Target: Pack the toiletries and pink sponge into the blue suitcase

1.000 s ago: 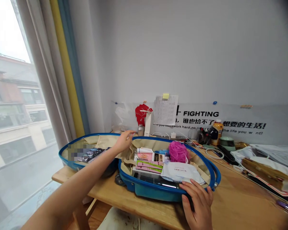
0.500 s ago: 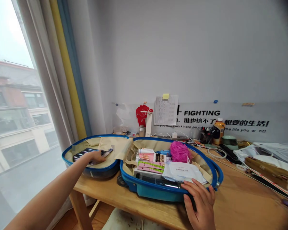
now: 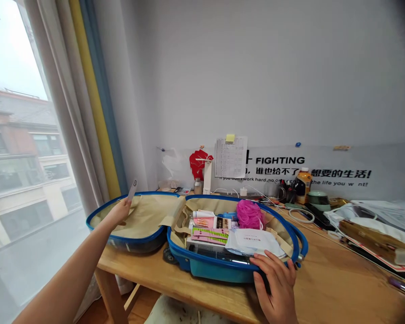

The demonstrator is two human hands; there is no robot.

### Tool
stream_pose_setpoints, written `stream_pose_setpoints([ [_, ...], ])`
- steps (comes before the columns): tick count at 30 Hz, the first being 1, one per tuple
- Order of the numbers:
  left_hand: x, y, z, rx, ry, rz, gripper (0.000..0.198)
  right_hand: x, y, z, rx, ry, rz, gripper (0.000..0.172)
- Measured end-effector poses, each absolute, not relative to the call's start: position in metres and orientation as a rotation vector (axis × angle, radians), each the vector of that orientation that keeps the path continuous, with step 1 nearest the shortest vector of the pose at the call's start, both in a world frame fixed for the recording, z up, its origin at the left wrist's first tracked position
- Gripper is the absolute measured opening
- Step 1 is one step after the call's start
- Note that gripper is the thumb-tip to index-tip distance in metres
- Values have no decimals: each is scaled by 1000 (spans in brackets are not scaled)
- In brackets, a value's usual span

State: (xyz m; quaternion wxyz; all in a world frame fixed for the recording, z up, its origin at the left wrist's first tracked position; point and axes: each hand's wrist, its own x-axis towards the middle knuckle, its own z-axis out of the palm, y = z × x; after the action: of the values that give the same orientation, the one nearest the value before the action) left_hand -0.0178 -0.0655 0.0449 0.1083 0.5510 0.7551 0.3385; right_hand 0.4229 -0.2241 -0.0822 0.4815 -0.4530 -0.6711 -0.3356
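Observation:
A blue hard-shell suitcase lies open on the table in two halves. My left hand (image 3: pixel 119 212) is raised above the rim of the left half (image 3: pixel 131 194), pinching a thin silver item (image 3: pixel 132 190) upright. Beige lining (image 3: pixel 135 220) fills that half, and nothing dark shows on it. My right hand (image 3: pixel 275 283) grips the front rim of the right half (image 3: pixel 219 268). Just behind my right fingers lies a white wet-wipes pack (image 3: pixel 253 241). A pink bath puff (image 3: pixel 249 214) and pink boxes (image 3: pixel 209 235) sit packed in that half.
The suitcase rests on a wooden table (image 3: pixel 195 288), with a small wheel at its front. A curtained window is to the left. At the back and right stand an orange-capped bottle (image 3: pixel 303 185), cables, a green container (image 3: pixel 317 198) and a pile of papers and packaging (image 3: pixel 374 234).
My left hand has risen from the left half with the thin item. The dark items there no longer show, and beige lining lies in their place. My right hand stays on the rim.

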Motion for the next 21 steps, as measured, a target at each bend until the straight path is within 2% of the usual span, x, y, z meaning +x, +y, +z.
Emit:
stream_pose_setpoints([
  [6,32,-95,42,1664,1953,1323,50,423,-225,-81,-1089,-1635,-828,20],
  [11,98,-107,30,2018,1668,1427,49,425,-225,-82,-1115,-1635,-852,21],
  [13,119,-114,26,2299,1491,1303,52,426,-224,-85,-1134,-1640,-858,22],
  [16,137,-127,23,2677,1219,809,56,427,-224,-87,-1148,-1650,-865,23],
  [18,141,-134,24,2768,1088,478,51,426,-224,-86,-1137,-1649,-865,23],
  [21,140,-139,30,2736,1022,194,40,424,-224,-84,-1106,-1640,-860,21],
])
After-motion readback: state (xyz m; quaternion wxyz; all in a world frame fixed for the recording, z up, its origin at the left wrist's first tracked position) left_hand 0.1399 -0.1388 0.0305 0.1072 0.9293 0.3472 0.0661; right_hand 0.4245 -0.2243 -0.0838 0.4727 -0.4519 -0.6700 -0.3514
